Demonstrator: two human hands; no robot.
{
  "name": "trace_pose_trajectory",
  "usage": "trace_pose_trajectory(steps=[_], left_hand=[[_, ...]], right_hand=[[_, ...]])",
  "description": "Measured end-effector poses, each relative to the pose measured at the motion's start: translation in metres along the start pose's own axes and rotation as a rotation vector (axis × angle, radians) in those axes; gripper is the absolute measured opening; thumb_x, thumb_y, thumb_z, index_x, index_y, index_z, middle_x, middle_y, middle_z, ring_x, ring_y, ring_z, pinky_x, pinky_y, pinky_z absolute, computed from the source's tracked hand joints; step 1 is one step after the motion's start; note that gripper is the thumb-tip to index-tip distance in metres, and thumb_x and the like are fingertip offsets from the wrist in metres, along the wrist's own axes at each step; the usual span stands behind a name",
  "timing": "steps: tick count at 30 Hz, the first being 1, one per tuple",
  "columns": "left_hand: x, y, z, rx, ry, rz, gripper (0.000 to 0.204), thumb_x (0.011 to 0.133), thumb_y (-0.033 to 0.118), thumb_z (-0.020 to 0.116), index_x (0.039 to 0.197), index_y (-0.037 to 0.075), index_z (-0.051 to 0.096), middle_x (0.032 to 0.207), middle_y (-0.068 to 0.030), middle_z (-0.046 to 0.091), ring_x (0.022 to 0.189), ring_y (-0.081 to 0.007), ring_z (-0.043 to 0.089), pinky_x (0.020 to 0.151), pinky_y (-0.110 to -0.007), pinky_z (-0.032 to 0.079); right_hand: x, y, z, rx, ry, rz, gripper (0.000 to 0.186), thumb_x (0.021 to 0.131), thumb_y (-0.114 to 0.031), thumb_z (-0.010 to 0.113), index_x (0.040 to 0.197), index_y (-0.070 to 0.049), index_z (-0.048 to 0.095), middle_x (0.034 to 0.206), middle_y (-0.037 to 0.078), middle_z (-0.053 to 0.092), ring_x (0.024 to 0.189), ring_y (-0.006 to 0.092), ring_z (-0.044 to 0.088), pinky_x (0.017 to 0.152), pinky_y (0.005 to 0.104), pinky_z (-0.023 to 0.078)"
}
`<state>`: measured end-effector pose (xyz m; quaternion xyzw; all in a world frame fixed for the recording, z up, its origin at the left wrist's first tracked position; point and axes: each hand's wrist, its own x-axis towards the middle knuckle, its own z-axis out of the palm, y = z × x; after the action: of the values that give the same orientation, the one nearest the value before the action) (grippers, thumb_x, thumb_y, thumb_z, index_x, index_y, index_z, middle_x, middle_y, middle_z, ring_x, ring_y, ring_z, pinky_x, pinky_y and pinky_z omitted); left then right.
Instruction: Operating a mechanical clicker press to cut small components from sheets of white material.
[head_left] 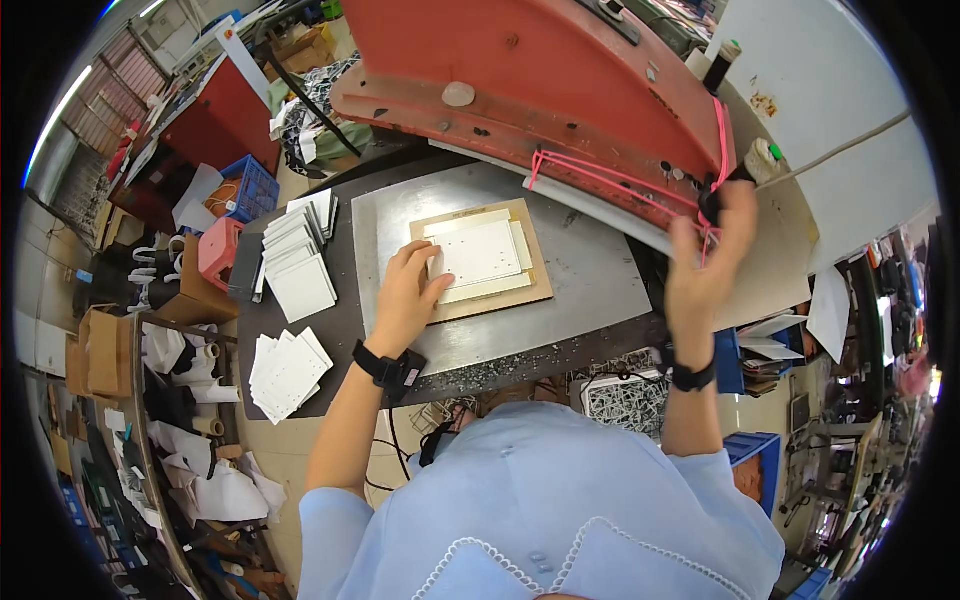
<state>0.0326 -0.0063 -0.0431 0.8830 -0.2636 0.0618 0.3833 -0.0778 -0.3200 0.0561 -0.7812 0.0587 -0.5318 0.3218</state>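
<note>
Bent fingers of my left hand (pixel 408 296) hold the left edge of a white card with small holes (pixel 473 256), on a cream plate over a wooden board (pixel 530 295). The board lies on a metal sheet (pixel 600 300). My right hand (pixel 705 268) is raised, blurred, at a black handle (pixel 712 200) on the red press (pixel 540 75); whether its fingers grip it is unclear. Pink cord (pixel 600 170) is strung round the handle and the press's lower edge. White cards stand in a stack (pixel 300 283) at left, with more lying loose (pixel 285 375) nearer me.
A pink stool (pixel 215 255), blue crate (pixel 250 190) and cardboard boxes (pixel 105 350) stand left. A rack of rolls and scrap (pixel 200 450) is lower left. A bin of small scrap (pixel 620 405) lies below the table's front edge. Blue bins (pixel 750 460) sit at right.
</note>
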Motion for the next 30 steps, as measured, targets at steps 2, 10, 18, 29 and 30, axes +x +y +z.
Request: trace_pose_trajectory(steps=[2,10,18,29,30], left_hand=[[-0.001,-0.003,0.001,0.006,-0.001,0.018,0.045,0.086,0.021,0.072,0.124,0.002,0.057,0.131,-0.0148,0.054,0.116,-0.0337,0.052,0.097,-0.04,0.044],[0.002,-0.003,0.005,0.023,0.0,0.009,0.055,0.086,0.019,0.073,0.133,0.001,0.051,0.132,-0.0182,0.053,0.123,-0.0354,0.049,0.104,-0.04,0.04],[0.009,-0.005,0.002,-0.025,0.06,0.113,0.074,0.084,0.015,0.073,0.146,0.001,0.034,0.14,-0.0227,0.046,0.127,-0.0363,0.045,0.107,-0.041,0.037],[-0.001,0.044,-0.033,-0.805,-0.198,-0.248,0.029,0.091,0.01,0.07,0.118,0.002,0.065,0.097,-0.0024,0.071,0.076,-0.0034,0.061,0.065,-0.018,0.047],[-0.004,0.054,-0.034,-0.848,-0.157,-0.248,0.03,0.091,0.01,0.07,0.119,0.003,0.064,0.094,-0.0029,0.071,0.074,-0.0036,0.061,0.064,-0.019,0.047]], right_hand=[[-0.02,-0.007,0.018,-0.107,-0.429,-0.121,0.034,0.085,-0.01,0.067,0.117,-0.001,0.061,0.135,0.021,0.05,0.134,0.0371,0.041,0.111,0.0456,0.032],[-0.086,0.015,0.121,-0.134,-0.669,-0.075,0.019,0.082,-0.017,0.071,0.088,-0.002,0.061,0.123,0.02,0.055,0.128,0.0392,0.043,0.102,0.0483,0.036],[-0.068,-0.016,0.113,0.434,-0.831,0.573,0.021,0.087,-0.015,0.07,0.097,-0.001,0.056,0.099,0.015,0.068,0.096,0.0272,0.066,0.085,0.0342,0.05],[-0.073,-0.004,0.072,0.987,-0.6,0.93,0.021,0.086,-0.007,0.072,0.107,-0.002,0.072,0.09,0.008,0.071,0.083,0.0125,0.065,0.076,0.0263,0.052],[-0.07,-0.005,0.067,1.062,-0.576,1.019,0.017,0.086,-0.006,0.072,0.103,-0.003,0.074,0.09,0.007,0.07,0.082,0.0123,0.065,0.076,0.026,0.051]])
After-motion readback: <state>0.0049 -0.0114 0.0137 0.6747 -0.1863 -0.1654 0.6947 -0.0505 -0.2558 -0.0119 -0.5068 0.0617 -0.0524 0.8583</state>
